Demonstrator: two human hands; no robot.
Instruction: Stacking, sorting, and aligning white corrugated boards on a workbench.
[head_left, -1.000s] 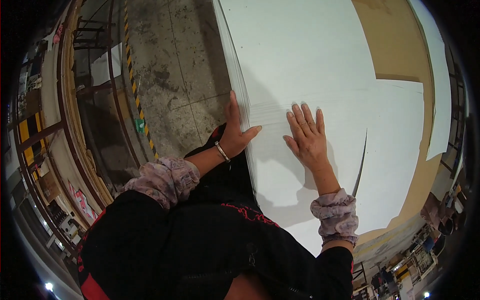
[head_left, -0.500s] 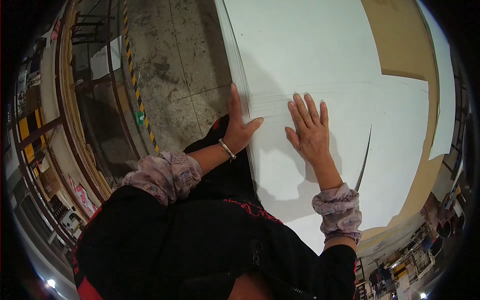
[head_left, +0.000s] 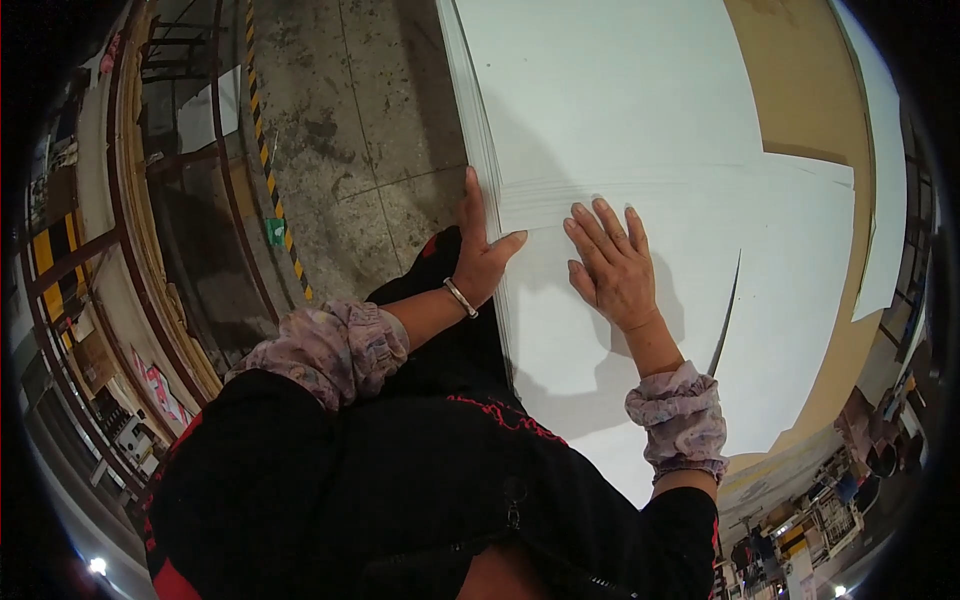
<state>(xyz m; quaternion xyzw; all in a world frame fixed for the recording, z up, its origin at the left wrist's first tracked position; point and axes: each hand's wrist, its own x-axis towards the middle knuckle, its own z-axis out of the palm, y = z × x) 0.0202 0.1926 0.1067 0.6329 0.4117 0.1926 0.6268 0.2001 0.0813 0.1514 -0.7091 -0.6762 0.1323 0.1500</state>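
Observation:
Broad white sheets of paper or thin card (head_left: 600,90) lie in a stack before me, their left edges showing as many thin layers. My left hand (head_left: 482,255) is at that edge, its straight fingers along the side of the stack and its thumb over the top. My right hand (head_left: 620,268) lies palm down on the upper white sheet (head_left: 790,250), fingers stretched and slightly apart. Just beyond the fingertips, several fine parallel edge lines run across the white surface. A narrow dark slit (head_left: 728,315) shows in the sheet right of my right wrist.
Brown cardboard (head_left: 800,80) shows under the sheets at the right, with another white sheet (head_left: 885,200) beyond it. On the left are a concrete floor (head_left: 320,130), a yellow-black striped line (head_left: 268,160) and a dark metal rack (head_left: 125,190).
My right hand has slid slightly toward me and left over the sheet, its fingers angling more leftward. My left hand stays at the stack's edge almost unmoved.

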